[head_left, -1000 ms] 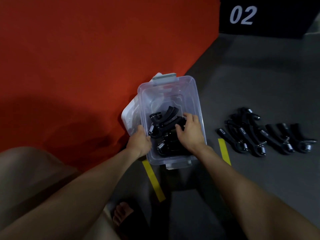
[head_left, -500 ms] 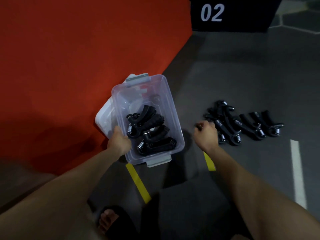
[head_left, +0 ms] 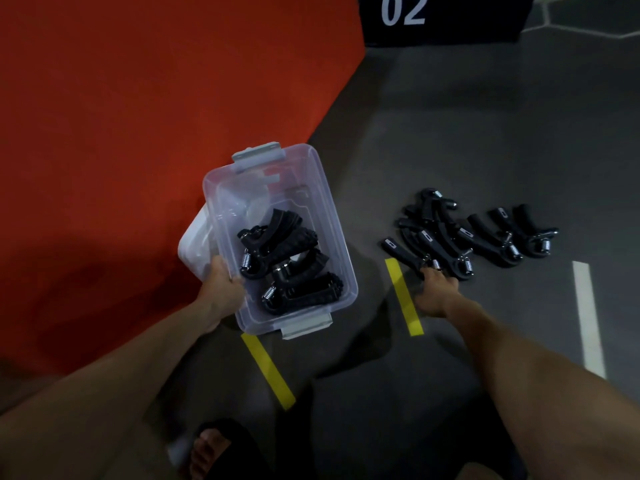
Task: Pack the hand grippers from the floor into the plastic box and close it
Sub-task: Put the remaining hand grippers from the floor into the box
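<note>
A white "02" sign [head_left: 403,10] sits at twelve o'clock; the left hand [head_left: 221,289] grips the plastic box [head_left: 332,216], and the right hand [head_left: 436,292] curls round a hand gripper [head_left: 403,254] at three o'clock.

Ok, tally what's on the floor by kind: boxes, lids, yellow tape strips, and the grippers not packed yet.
Plastic box: 1
Lid: 1
Yellow tape strips: 2
Loose hand grippers: about 5, overlapping, so the count is not exact
Total: about 9
</note>
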